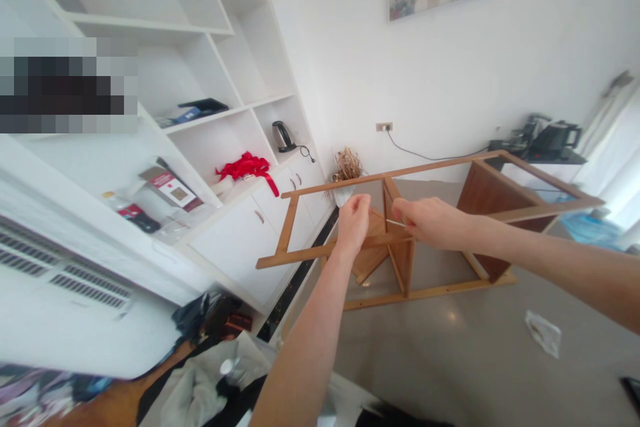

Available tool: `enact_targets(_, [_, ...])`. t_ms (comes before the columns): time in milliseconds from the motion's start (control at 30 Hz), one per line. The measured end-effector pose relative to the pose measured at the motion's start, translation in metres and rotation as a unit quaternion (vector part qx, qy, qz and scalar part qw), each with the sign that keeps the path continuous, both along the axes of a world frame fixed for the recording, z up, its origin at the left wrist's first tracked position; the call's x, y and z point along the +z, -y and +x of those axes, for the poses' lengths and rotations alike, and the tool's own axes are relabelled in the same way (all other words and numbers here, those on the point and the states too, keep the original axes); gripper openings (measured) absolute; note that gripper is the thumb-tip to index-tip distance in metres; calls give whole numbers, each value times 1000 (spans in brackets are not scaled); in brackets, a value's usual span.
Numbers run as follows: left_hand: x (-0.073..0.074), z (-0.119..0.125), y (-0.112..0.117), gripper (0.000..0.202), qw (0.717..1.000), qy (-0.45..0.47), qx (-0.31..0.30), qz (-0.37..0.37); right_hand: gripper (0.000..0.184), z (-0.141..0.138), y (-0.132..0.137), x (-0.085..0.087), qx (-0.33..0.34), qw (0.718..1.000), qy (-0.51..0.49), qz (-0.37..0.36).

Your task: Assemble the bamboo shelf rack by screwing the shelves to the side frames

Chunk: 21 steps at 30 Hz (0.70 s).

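Note:
A wooden shelf frame lies on its side on a grey tabletop. My right hand is closed around a thin metal tool, whose silver shaft points left towards the middle of the frame; its handle is hidden in my fingers. To the left, my left hand is raised over the frame's near rail, fingers pinched together. Whatever it may hold is too small or hidden to make out. Between and below my hands are the frame's wooden crosspiece and an inner panel.
A small clear plastic bag lies on the table at right. White shelving at left holds a kettle, red ribbon and a cola bottle. Dried flowers stand behind the frame. A pixelated patch covers the upper left.

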<state>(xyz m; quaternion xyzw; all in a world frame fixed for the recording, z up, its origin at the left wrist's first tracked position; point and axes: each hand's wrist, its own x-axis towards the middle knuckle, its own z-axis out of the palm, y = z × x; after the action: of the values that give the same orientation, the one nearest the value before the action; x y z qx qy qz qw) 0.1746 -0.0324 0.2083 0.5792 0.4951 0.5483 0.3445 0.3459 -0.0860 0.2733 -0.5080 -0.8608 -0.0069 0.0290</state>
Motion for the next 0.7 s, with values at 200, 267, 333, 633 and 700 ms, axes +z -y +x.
enact_targets(200, [0, 0, 2, 21, 1000, -24, -10, 5, 18, 7, 2, 1, -33, 999, -20, -19])
enact_targets(267, [0, 0, 2, 20, 999, -33, -13, 4, 24, 10, 4, 0, -20, 1000, -16, -16])
enact_targets(333, [1, 0, 3, 19, 999, -40, -15, 3, 25, 13, 5, -2, 3, 1000, -9, -18])
enact_targets(633, [3, 1, 4, 17, 998, -57, -21, 4, 23, 19, 7, 5, 66, 998, 4, 6])
enact_targets(700, [3, 1, 4, 16, 998, -59, -22, 4, 24, 18, 8, 6, 69, 998, 5, 13])
